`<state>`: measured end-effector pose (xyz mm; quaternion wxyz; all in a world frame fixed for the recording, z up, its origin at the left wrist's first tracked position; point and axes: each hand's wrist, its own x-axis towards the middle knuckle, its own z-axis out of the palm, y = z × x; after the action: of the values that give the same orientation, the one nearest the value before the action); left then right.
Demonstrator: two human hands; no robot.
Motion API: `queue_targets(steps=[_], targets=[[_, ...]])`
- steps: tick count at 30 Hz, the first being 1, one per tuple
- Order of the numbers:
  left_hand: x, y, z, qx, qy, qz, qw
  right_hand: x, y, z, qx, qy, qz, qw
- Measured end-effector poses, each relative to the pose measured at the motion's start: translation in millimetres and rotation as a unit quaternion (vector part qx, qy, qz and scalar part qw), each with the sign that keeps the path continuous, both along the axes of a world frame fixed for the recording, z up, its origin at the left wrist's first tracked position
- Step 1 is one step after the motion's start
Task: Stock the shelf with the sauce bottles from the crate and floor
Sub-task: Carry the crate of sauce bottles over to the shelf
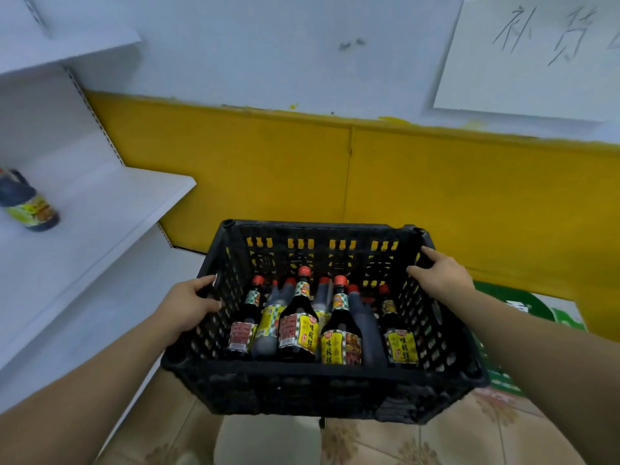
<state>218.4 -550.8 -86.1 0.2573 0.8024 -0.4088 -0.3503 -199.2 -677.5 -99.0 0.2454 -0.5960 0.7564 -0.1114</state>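
Note:
A black plastic crate (322, 374) with latticed walls is held above the floor in front of me. Inside it stand several dark sauce bottles (298, 317) with red caps and yellow-red labels, some leaning on each other. My left hand (188, 305) grips the crate's left rim, and my right hand (439, 276) grips its right rim near the far corner. A white shelf (110, 209) juts out at the left. One dark jug-shaped sauce bottle (28, 204) with a handle and a yellow-green label stands on it at the far left edge of view.
A yellow-painted lower wall (436, 196) rises right behind the crate, with white wall and a paper sign (536, 52) above. Another white shelf (63, 38) sits higher at the left. A green and white object (523, 307) lies at the right. Patterned tiles (385, 444) cover the floor.

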Motion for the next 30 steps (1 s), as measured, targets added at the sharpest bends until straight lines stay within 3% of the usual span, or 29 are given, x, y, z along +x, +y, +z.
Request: queue_targets(steps=[6, 14, 22, 30], targets=[[60, -97, -34, 0.006, 0.049, -0.059, 0.997, 46, -47, -11, -0.003, 0.020, -0.064, 0.998], [143, -205, -65, 0.048, 0.034, -0.132, 0.990, 122, -93, -37, -0.014, 0.005, -0.137, 0.990], [145, -263, -131, 0.060, 0.012, -0.074, 0.995, 134, -198, -139, 0.050, -0.056, -0.086, 0.993], [158, -311, -273, 0.088, 0.024, -0.077, 0.993, 145, -255, -272, 0.100, -0.050, -0.071, 0.991]])
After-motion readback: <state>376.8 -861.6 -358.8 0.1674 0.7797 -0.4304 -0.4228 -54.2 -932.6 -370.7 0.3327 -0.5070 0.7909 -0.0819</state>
